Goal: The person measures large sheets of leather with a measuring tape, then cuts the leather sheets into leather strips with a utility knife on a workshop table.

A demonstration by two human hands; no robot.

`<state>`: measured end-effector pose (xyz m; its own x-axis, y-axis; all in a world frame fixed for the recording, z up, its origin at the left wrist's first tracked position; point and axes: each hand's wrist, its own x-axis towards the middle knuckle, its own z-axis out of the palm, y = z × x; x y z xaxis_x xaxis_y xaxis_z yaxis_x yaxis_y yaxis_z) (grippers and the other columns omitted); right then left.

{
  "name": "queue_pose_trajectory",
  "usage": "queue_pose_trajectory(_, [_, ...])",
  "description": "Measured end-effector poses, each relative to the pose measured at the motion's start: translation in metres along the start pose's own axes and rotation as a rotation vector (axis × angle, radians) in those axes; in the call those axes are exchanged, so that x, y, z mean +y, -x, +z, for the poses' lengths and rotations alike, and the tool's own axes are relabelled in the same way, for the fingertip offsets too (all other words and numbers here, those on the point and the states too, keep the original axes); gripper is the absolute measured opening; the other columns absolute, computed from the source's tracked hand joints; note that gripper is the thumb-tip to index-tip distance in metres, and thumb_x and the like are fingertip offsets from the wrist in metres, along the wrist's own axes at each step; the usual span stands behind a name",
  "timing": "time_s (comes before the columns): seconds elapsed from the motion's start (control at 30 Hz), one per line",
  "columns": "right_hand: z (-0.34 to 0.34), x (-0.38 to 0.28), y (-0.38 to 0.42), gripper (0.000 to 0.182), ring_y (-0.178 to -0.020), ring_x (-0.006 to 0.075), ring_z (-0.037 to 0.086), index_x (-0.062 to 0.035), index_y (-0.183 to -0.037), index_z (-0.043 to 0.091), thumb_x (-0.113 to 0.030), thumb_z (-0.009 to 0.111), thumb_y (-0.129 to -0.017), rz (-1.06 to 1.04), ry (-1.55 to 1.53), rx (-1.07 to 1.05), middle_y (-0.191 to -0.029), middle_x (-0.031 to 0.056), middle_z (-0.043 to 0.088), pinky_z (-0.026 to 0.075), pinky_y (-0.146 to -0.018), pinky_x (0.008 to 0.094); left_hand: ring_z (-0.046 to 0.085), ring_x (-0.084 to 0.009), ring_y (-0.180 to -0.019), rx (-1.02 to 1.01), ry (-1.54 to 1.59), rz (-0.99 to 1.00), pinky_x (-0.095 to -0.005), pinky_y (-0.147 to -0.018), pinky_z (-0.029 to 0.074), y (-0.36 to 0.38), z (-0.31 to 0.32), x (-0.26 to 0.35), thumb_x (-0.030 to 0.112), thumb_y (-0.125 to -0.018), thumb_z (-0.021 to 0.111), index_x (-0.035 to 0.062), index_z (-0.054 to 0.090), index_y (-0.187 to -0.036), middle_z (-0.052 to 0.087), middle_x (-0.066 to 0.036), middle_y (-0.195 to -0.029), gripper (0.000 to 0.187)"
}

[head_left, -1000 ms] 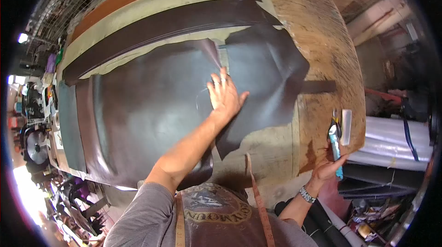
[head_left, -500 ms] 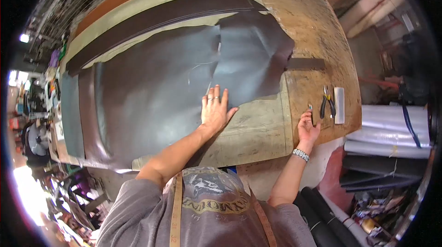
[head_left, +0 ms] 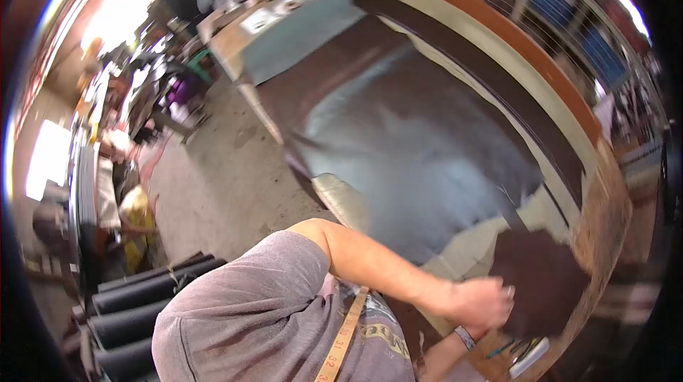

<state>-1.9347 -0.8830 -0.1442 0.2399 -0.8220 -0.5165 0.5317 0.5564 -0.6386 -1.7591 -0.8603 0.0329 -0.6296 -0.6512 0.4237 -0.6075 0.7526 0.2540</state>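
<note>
My left hand (head_left: 485, 304), blurred and with a ring showing, has its fingers curled closed at the left edge of a small dark brown leather piece (head_left: 544, 286). My right hand is hidden behind the left one; only its wrist, with a metal watch (head_left: 465, 338), shows below. Beyond a gap from the small piece, the large dark leather sheet (head_left: 420, 161) lies over the table. A long dark strip (head_left: 491, 69) runs along the far side. Pliers (head_left: 523, 348) and a white block (head_left: 530, 359) lie by the near right edge.
Grey-green material (head_left: 302, 40) covers the table's far left end, with clutter beyond it. An orange-brown strip (head_left: 498, 8) borders the far side. Dark rolls (head_left: 142, 304) stand at lower left beside the concrete floor (head_left: 220, 168). Wire shelving is behind the table.
The view has swung left. The small leather piece is now apart from the large sheet and nearer the table's right end. My left hand has moved from lying flat to curled at its edge, in front of my right.
</note>
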Motion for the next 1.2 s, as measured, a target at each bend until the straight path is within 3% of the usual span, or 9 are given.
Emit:
queue_pose_trajectory(0.1, [0.046,0.029,-0.004,0.074,-0.102,0.0245,0.064,-0.0007,-0.134,0.058,-0.065,0.052,-0.098,0.084,0.13,-0.058,-0.122,0.0125,0.067,0.053,-0.091,0.0331,0.061,-0.0263,-0.109,-0.098,-0.019,0.064,-0.0359,-0.078,0.051,0.081,-0.033,0.018,0.027,-0.087,0.065,0.0104,0.068,-0.093,0.067,-0.006,-0.104,0.018])
queue_pose_trajectory(0.33, [0.185,0.161,0.014,0.078,-0.106,0.0257,0.063,-0.0005,-0.136,0.056,-0.068,0.051,-0.097,0.22,0.348,-0.231,-0.125,0.0134,0.066,0.052,-0.093,0.035,0.055,-0.0334,-0.126,0.214,-0.048,-0.302,-0.0426,-0.089,0.054,0.3,-0.113,0.002,0.029,-0.08,0.074,0.0069,0.062,-0.09,0.057,-0.019,-0.134,0.027])
queue_pose_trajectory(0.43, [0.242,0.227,0.038,0.08,-0.107,0.0263,0.062,-0.0004,-0.137,0.055,-0.069,0.05,-0.096,0.281,0.432,-0.309,-0.126,0.0138,0.065,0.051,-0.094,0.0359,0.05,-0.0407,-0.132,0.414,0.232,-0.409,-0.0479,-0.102,0.051,0.423,-0.17,0.018,0.034,-0.072,0.084,0.0056,0.063,-0.107,0.051,-0.021,-0.143,0.05])
queue_pose_trajectory(0.5, [0.288,0.269,0.055,0.081,-0.108,0.0266,0.062,-0.0004,-0.138,0.054,-0.07,0.049,-0.096,0.326,0.459,-0.37,-0.127,0.014,0.064,0.051,-0.095,0.0364,0.044,-0.0441,-0.139,0.565,0.376,-0.746,-0.0503,-0.112,0.044,0.496,-0.181,0.034,0.039,-0.068,0.091,0.0049,0.053,-0.135,0.043,-0.023,-0.152,0.084])
queue_pose_trajectory(0.57, [0.334,0.309,0.071,0.082,-0.109,0.027,0.062,-0.0003,-0.139,0.054,-0.07,0.049,-0.096,0.36,0.477,-0.431,-0.127,0.0143,0.064,0.05,-0.095,0.0369,0.039,-0.0415,-0.145,0.657,0.752,-1.087,-0.0508,-0.117,0.039,0.565,-0.184,0.041,0.041,-0.077,0.088,0.0056,0.033,-0.155,0.036,-0.022,-0.159,0.102])
queue_pose_trajectory(0.63, [0.376,0.346,0.083,0.084,-0.11,0.0273,0.061,-0.0003,-0.139,0.053,-0.071,0.048,-0.095,0.391,0.489,-0.484,-0.128,0.0145,0.064,0.05,-0.096,0.0375,0.037,-0.0374,-0.147,0.719,1.054,-1.126,-0.0504,-0.119,0.035,0.624,-0.165,0.044,0.046,-0.08,0.087,0.0048,0.024,-0.16,0.03,-0.021,-0.163,0.11])
queue_pose_trajectory(0.93, [0.561,0.52,0.099,0.089,-0.114,0.029,0.06,-0.0001,-0.142,0.05,-0.075,0.046,-0.093,0.547,0.558,-0.67,-0.132,0.0156,0.061,0.048,-0.099,0.0399,0.049,-0.0264,-0.139,1.225,1.706,-0.798,-0.0414,-0.113,0.041,0.798,-0.174,0.021,0.032,-0.086,0.085,0.0094,0.016,-0.163,0.041,-0.012,-0.159,0.106])
queue_pose_trajectory(1.07, [0.652,0.62,0.085,0.092,-0.116,0.0297,0.059,0.0,-0.143,0.049,-0.077,0.045,-0.093,0.619,0.557,-0.708,-0.134,0.0161,0.061,0.047,-0.1,0.041,0.058,-0.0269,-0.13,1.496,1.853,-0.851,-0.0431,-0.103,0.048,0.884,-0.195,-0.016,0.016,-0.094,0.076,0.0129,0.043,-0.146,0.057,-0.006,-0.139,0.062])
queue_pose_trajectory(1.2, [0.769,0.722,0.073,0.095,-0.118,0.0304,0.058,0.0001,-0.145,0.048,-0.078,0.044,-0.092,0.692,0.575,-0.765,-0.135,0.0166,0.06,0.046,-0.102,0.0421,0.052,-0.0327,-0.136,1.807,1.862,-0.547,-0.0529,-0.11,0.042,0.98,-0.261,-0.053,0.0,-0.093,0.066,0.0156,0.047,-0.146,0.056,-0.011,-0.146,0.058])
